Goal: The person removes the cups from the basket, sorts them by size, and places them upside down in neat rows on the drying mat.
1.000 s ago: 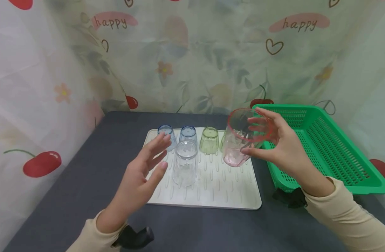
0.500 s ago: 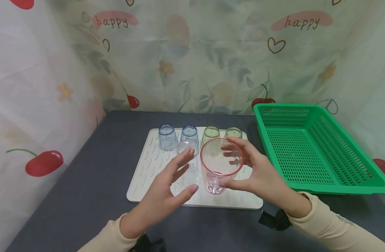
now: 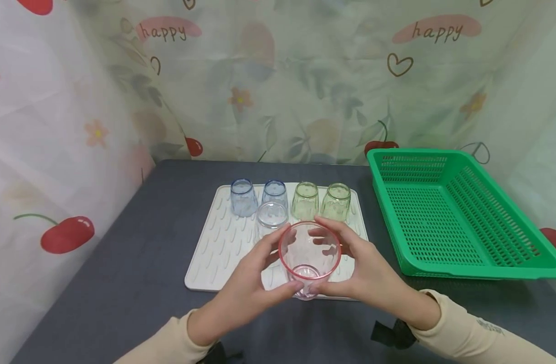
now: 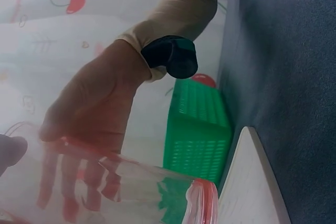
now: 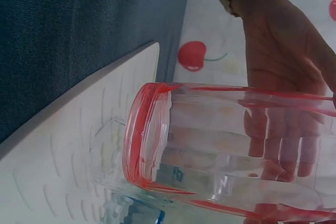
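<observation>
A pink-tinted glass tumbler (image 3: 307, 273) with a red rim is upright, mouth up, between my two hands in the head view. My left hand (image 3: 246, 283) holds its left side and my right hand (image 3: 371, 268) its right side, thumbs near its base. In the left wrist view, the tumbler (image 4: 142, 187) is raised above the white ridged mat (image 4: 249, 182). Behind it, a clear glass (image 3: 272, 215) stands upside down on the mat, partly covered by my left hand. Two blue glasses (image 3: 243, 199) and two green glasses (image 3: 336, 203) stand upside down along the mat's far edge.
A green plastic basket (image 3: 446, 265) with perforated walls sits on the dark tabletop (image 3: 136, 263) right of the mat. A printed curtain (image 3: 287, 96) hangs behind and at both sides.
My right hand has brought the tumbler left and closer, from beside the basket to in front of the mat's middle. My left hand has moved right and taken hold of it too.
</observation>
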Tool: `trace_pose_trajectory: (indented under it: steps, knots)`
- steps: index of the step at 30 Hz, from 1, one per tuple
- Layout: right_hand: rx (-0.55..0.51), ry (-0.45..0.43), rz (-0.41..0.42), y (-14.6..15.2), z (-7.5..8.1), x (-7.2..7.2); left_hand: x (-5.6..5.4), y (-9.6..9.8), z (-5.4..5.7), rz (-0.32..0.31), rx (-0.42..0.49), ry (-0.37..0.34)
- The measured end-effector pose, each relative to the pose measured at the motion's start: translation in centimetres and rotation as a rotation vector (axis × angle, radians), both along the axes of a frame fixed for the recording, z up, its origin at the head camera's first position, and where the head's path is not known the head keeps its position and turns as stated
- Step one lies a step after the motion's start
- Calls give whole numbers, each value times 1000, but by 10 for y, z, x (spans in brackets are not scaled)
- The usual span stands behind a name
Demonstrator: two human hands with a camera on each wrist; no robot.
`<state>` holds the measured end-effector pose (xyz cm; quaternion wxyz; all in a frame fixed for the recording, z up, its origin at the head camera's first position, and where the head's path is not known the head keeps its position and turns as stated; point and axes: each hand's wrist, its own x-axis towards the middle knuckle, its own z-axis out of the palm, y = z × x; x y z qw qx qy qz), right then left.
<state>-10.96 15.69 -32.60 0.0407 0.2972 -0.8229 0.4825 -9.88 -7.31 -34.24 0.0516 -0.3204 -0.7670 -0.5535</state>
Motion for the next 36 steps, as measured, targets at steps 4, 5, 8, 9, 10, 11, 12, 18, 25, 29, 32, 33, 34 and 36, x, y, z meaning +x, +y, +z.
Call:
trace_pose_trajectory:
  steps: [4, 5, 8, 9, 10, 11, 12, 18, 25, 29, 32, 33, 34, 36]
  knots:
    - [14, -2, -6, -1, -4, 1, 0, 1, -2, 21, -17, 26]
    - [20, -1, -6, -2, -5, 2, 0, 1, -2, 30, -25, 35]
    - [40, 5, -5, -4, -7, 2, 1, 2, -2, 71, -55, 52]
    - [44, 8, -2, -5, -7, 2, 1, 3, -2, 85, -64, 58]
    - [47, 11, 0, -5, -8, 3, 2, 3, -2, 99, -69, 55]
    - [49, 15, 4, -6, -8, 3, 2, 3, -2, 111, -72, 58]
    - [49, 21, 10, -6, -9, 3, 2, 4, -2, 120, -72, 66]
    - [1, 47, 42, -7, -10, 3, -3, 3, 0, 119, -33, 165]
    - [-53, 56, 43, -10, -11, 4, -6, 1, 11, 99, 22, 175]
    - [-39, 19, 43, -10, -16, 4, -4, -1, 22, 86, 89, 142]
    - [-24, -13, 56, -10, -23, 4, -3, -3, 31, 64, 155, 131]
    - [-23, -20, 63, -10, -25, 4, -2, -4, 34, 54, 180, 132]
    - [-20, -23, 67, -10, -27, 4, -2, -5, 37, 45, 203, 129]
    - [-11, -33, 78, -9, -29, 4, -2, -7, 42, 17, 253, 129]
